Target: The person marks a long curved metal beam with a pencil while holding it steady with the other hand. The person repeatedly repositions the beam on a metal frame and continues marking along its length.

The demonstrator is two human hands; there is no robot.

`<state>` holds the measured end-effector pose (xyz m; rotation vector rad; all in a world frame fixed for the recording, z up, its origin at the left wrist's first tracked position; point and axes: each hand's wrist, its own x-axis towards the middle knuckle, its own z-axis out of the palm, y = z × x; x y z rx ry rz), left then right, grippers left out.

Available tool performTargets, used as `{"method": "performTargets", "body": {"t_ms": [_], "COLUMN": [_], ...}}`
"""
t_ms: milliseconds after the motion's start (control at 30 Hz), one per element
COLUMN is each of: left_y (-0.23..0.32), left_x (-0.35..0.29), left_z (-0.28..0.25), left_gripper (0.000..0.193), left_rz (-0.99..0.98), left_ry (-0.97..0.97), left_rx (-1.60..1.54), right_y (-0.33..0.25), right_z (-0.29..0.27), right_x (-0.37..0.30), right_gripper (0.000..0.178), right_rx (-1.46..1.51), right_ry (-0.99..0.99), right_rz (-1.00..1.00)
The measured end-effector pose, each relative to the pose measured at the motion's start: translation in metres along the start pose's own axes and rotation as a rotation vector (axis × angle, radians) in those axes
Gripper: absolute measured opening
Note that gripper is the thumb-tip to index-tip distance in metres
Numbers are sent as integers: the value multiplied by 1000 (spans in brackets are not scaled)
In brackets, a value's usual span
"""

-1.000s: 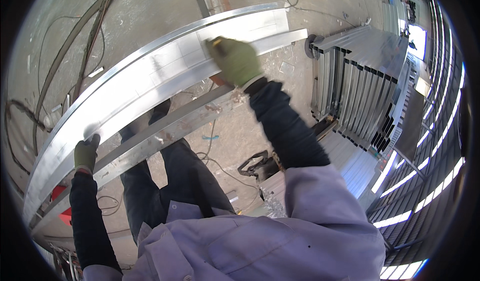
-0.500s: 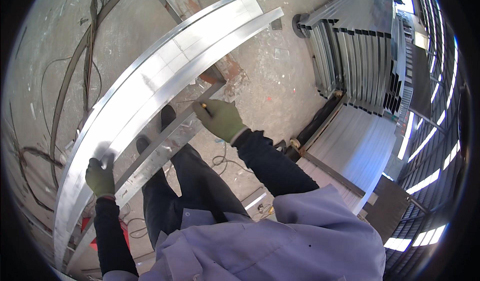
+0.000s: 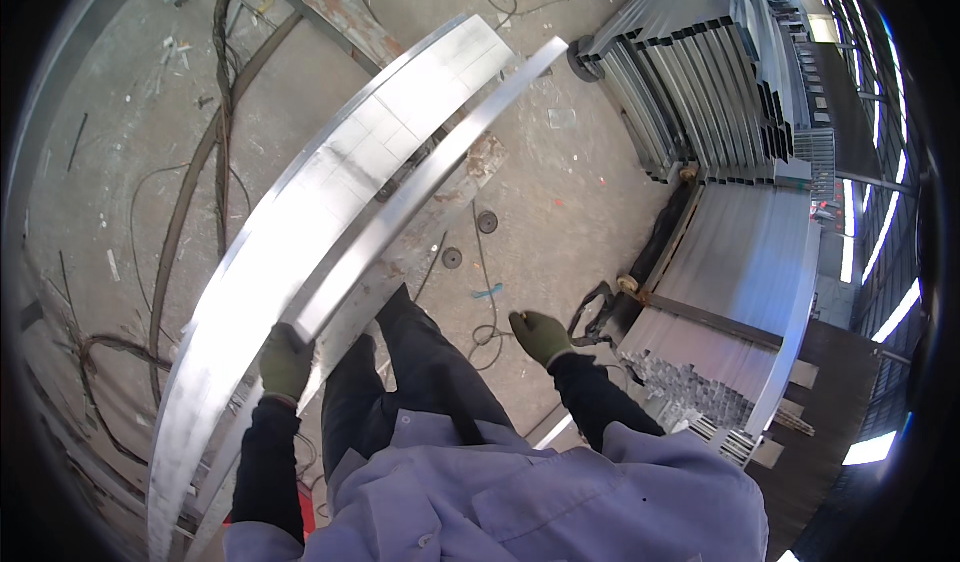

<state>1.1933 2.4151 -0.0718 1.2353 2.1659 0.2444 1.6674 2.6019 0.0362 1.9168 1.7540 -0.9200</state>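
Observation:
My left hand (image 3: 287,362), in an olive-green glove, is closed around the near end of a long narrow metal bar (image 3: 430,172). The bar slants up to the right, slightly blurred, with a gap between it and a wide shiny metal panel (image 3: 350,157). This panel has grid lines on its face and lies to the left. Away from the metal, over the floor on the right, my gloved right hand (image 3: 541,338) has its fingers curled together. Whatever is between those fingertips is too small to make out.
Stacked metal profiles (image 3: 690,92) stand at the right, with a bundle of long pale profiles (image 3: 730,252) nearer me. A rusty steel beam (image 3: 335,12) supports the panel's far side. Cables (image 3: 222,92), two dark discs and scraps lie on the concrete floor.
The narrow bar has come apart from the wide panel, with my left hand now gripping its near end. My right hand has moved away from the steel support, right and toward me.

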Motion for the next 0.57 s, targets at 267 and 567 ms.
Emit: {"method": "performTargets", "body": {"t_ms": [267,567], "left_y": [22,-26], "left_x": [-102,-172], "left_z": [-63,-80], "left_gripper": [77,78], "left_rz": [-117,-151], "left_ry": [-232,-307], "left_rx": [-66,-145], "right_y": [70,130], "right_z": [80,130], "right_x": [-148,-218], "right_gripper": [62,69], "right_rx": [65,167], "right_ry": [9,-154], "right_rz": [213,385]}}
